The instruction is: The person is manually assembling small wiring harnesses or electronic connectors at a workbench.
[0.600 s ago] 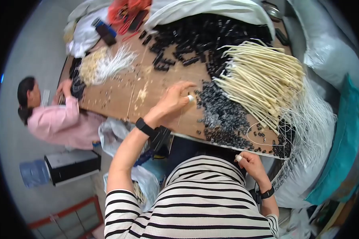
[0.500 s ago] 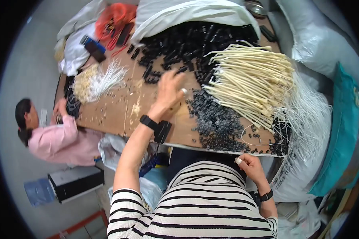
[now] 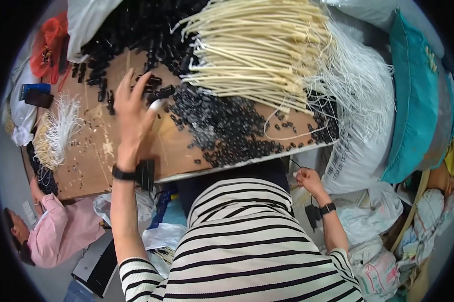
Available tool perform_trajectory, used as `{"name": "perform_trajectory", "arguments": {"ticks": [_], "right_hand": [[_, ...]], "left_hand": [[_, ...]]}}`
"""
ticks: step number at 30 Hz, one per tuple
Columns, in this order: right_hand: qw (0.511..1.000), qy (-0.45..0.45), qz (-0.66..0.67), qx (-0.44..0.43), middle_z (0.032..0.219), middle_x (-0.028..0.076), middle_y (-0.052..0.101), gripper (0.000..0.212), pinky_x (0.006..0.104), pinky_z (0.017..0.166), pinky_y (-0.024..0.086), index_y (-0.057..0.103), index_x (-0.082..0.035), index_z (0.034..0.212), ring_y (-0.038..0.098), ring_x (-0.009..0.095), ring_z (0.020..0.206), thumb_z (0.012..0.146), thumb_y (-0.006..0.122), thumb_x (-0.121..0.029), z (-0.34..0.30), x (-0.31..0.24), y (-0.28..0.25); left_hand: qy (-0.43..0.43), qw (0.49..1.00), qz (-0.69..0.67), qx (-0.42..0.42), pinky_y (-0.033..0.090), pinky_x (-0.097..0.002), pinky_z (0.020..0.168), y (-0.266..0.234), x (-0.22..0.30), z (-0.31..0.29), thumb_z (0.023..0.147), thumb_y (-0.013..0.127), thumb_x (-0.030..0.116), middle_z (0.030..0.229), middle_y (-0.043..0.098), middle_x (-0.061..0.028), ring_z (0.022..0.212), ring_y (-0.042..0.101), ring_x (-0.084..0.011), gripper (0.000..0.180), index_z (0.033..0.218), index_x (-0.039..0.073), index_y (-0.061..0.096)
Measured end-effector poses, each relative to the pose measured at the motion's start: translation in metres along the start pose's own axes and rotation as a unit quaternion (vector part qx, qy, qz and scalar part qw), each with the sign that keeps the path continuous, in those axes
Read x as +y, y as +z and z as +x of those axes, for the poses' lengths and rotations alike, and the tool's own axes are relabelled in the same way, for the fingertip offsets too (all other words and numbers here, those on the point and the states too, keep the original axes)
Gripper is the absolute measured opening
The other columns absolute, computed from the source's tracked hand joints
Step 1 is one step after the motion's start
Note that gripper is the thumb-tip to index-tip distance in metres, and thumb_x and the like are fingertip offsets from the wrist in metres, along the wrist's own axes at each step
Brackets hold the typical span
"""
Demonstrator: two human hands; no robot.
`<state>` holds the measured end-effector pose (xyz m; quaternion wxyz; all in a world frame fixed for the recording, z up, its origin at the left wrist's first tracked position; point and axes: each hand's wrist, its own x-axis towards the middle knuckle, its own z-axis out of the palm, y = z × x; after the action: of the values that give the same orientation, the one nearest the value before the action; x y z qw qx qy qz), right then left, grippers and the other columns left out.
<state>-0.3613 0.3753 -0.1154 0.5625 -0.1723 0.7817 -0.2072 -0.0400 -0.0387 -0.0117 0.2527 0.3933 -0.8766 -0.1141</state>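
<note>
Your left hand (image 3: pixel 134 118) lies open, fingers spread, on the brown surface (image 3: pixel 93 156), with small black clips (image 3: pixel 227 126) just beside it at 3 o'clock. Your right hand (image 3: pixel 307 180) is closed on a thin white cord (image 3: pixel 293 173) below the surface edge. Cream cord bundles (image 3: pixel 257 50) lie at 1 o'clock.

We wear a knit top with black and white horizontal stripes, filling the lower middle of the frame; its sleeves stop above the elbows, so both forearms are bare. On the left wrist, left of centre, sits a black band with a black boxy device clipped beside it. The right wrist, right of centre, carries a black watch-like band. The left hand (image 3: pixel 134 113) and right hand (image 3: pixel 307 180) are bare, without gloves.
</note>
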Motion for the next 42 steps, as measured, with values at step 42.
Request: {"name": "perform_trajectory", "arguments": {"ticks": [42], "right_hand": [[0.930, 0.054, -0.334, -0.146, 0.120, 0.026, 0.058, 0.044, 0.0475, 0.098, 0.042, 0.055, -0.001, 0.124, 0.055, 0.041, 0.113, 0.088, 0.054, -0.025, 0.043, 0.074, 0.029]], "left_hand": [[-0.641, 0.554, -0.405, -0.344, 0.030, -0.0367, 0.111, 0.069, -0.016, -0.559, 0.095, 0.047, 0.023, 0.145, 0.044, -0.0167, 0.136, 0.035, -0.0295, 0.048, 0.139, 0.004, 0.045]]}}
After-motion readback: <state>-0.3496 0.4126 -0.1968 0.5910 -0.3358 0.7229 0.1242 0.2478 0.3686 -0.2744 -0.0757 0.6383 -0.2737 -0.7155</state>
